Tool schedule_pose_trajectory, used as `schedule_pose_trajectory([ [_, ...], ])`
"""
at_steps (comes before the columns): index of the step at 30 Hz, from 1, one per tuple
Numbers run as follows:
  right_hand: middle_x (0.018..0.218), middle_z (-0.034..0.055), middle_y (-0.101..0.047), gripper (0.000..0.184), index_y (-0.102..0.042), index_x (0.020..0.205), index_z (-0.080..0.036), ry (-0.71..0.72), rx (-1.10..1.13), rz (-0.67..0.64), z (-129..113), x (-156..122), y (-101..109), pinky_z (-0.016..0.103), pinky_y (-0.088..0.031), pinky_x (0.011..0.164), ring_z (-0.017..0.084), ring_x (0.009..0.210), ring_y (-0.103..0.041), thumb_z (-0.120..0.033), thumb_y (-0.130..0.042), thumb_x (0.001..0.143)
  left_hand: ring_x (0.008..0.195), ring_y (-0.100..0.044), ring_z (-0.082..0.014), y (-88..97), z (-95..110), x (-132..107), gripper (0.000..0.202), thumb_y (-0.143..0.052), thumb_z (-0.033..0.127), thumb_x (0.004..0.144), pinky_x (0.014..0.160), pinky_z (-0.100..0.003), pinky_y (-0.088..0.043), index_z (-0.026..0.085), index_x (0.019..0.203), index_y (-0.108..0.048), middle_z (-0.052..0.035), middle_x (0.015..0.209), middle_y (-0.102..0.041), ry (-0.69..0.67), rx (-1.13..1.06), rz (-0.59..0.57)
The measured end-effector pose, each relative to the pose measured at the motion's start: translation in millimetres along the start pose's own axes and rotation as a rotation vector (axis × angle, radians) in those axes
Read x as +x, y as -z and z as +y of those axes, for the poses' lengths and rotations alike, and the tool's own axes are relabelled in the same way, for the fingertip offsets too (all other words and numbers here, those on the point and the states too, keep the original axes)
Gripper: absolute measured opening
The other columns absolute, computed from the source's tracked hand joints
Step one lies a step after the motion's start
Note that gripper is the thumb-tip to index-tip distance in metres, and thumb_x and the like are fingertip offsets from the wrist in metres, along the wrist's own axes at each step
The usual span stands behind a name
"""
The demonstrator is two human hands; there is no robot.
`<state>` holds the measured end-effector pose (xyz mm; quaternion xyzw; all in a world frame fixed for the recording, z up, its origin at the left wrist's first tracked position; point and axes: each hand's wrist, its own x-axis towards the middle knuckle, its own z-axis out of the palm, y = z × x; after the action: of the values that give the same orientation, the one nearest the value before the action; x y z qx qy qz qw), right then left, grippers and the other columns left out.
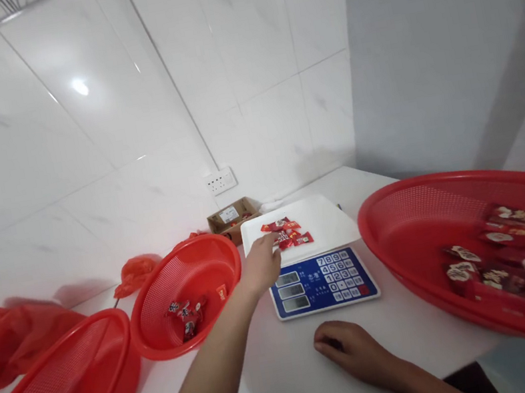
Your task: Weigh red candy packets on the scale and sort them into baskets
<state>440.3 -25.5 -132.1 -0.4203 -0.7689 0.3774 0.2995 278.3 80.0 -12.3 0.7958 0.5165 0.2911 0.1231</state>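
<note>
My left hand (pixel 264 262) reaches over the left side of the scale's white pan (pixel 326 212). Its fingertips are at the edge of a small heap of red candy packets (pixel 295 239), finger and thumb apart, with no packet seen lifted. Below the pan is the scale's blue panel (pixel 316 285), with keys and small displays. My right hand (pixel 353 351) rests on the white table in front of the scale, fingers curled in loosely and nothing visible in them.
On the right stands a large red basket (pixel 404 253) holding many red and dark packets. A smaller red basket (pixel 151 297) with several packets and another red basket (pixel 116 378) are at left. Behind are a cardboard box (pixel 226 220), red plastic bags (pixel 18 341) and a wall socket (pixel 220 181).
</note>
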Motion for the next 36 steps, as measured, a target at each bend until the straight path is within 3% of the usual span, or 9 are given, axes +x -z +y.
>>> schedule_pose_trajectory([
  [5, 0.08, 0.001, -0.066, 0.02, -0.062, 0.078, -0.022, 0.001, 0.009, -0.005, 0.8, -1.3, 1.2, 0.026, -0.043, 0.069, 0.016, 0.076, -0.06, -0.031, -0.045, 0.083, 0.103, -0.055, -0.0202, -5.4, -26.7, 55.3, 0.034, -0.052, 0.033, 0.085, 0.087, -0.043, -0.047, 0.018, 0.115, -0.051, -0.0082, 0.12, -0.053, 0.077, 0.113, -0.196],
  [11, 0.079, 0.0005, -0.066, 0.019, -0.061, 0.076, -0.022, -0.009, 0.018, -0.004, 1.3, -1.8, 2.0, 0.026, -0.043, 0.068, 0.016, 0.074, -0.059, -0.031, -0.045, 0.082, 0.098, -0.057, -0.0195, -14.7, -46.6, 81.8, 0.035, -0.052, 0.033, 0.085, 0.082, -0.041, -0.049, 0.017, 0.115, -0.051, -0.008, 0.116, -0.055, 0.157, 0.177, -0.306],
  [16, 0.08, 0.0017, -0.066, 0.02, -0.061, 0.075, -0.022, -0.032, 0.025, -0.028, -1.1, -0.5, 4.4, 0.026, -0.044, 0.069, 0.017, 0.075, -0.06, -0.033, -0.045, 0.081, 0.097, -0.057, -0.0189, -11.8, -56.3, 84.4, 0.034, -0.052, 0.034, 0.085, 0.081, -0.041, -0.049, 0.017, 0.114, -0.051, -0.0077, 0.115, -0.055, 0.175, 0.197, -0.325],
  [21, 0.082, 0.0023, -0.067, 0.021, -0.061, 0.076, -0.022, -0.038, 0.06, -0.047, -2.4, 0.6, 5.8, 0.026, -0.044, 0.07, 0.017, 0.077, -0.06, -0.034, -0.044, 0.082, 0.099, -0.056, -0.0191, -8.8, -59.3, 82.1, 0.033, -0.051, 0.034, 0.085, 0.083, -0.041, -0.049, 0.018, 0.114, -0.052, -0.0078, 0.117, -0.055, 0.16, 0.216, -0.255],
  [26, 0.08, 0.0019, -0.066, 0.022, -0.061, 0.075, -0.022, -0.039, 0.072, -0.04, -0.5, 1.0, 4.5, 0.027, -0.045, 0.069, 0.018, 0.076, -0.06, -0.035, -0.045, 0.081, 0.099, -0.056, -0.0185, -29.5, -42.4, 89.2, 0.031, -0.05, 0.034, 0.086, 0.084, -0.04, -0.048, 0.019, 0.114, -0.052, -0.0079, 0.118, -0.054, 0.116, 0.181, -0.176],
  [30, 0.081, 0.0023, -0.066, 0.022, -0.061, 0.076, -0.022, -0.048, 0.058, -0.037, -0.6, 0.6, 5.3, 0.026, -0.045, 0.069, 0.018, 0.076, -0.06, -0.035, -0.044, 0.082, 0.103, -0.054, -0.0207, -45.8, -27.8, 90.1, 0.035, -0.051, 0.034, 0.085, 0.086, -0.044, -0.047, 0.018, 0.117, -0.05, -0.0084, 0.121, -0.052, 0.092, 0.182, -0.204],
  [33, 0.082, 0.0027, -0.066, 0.022, -0.061, 0.077, -0.021, -0.033, 0.062, -0.045, 0.2, 0.5, 5.7, 0.026, -0.044, 0.07, 0.017, 0.077, -0.06, -0.034, -0.044, 0.083, 0.116, -0.046, -0.0253, -47.3, -25.9, 82.9, 0.042, -0.052, 0.037, 0.084, 0.096, -0.051, -0.038, 0.02, 0.122, -0.047, -0.0093, 0.131, -0.045, 0.066, 0.189, -0.28],
  [36, 0.083, 0.0026, -0.066, 0.022, -0.061, 0.078, -0.021, -0.022, 0.07, -0.057, 2.6, 0.9, 4.6, 0.025, -0.044, 0.07, 0.017, 0.078, -0.06, -0.033, -0.044, 0.084, 0.13, -0.03, -0.031, -40.4, -32.1, 72.6, 0.06, -0.049, 0.052, 0.081, 0.104, -0.059, -0.021, 0.022, 0.132, -0.037, -0.0115, 0.142, -0.034, 0.065, 0.185, -0.346],
])
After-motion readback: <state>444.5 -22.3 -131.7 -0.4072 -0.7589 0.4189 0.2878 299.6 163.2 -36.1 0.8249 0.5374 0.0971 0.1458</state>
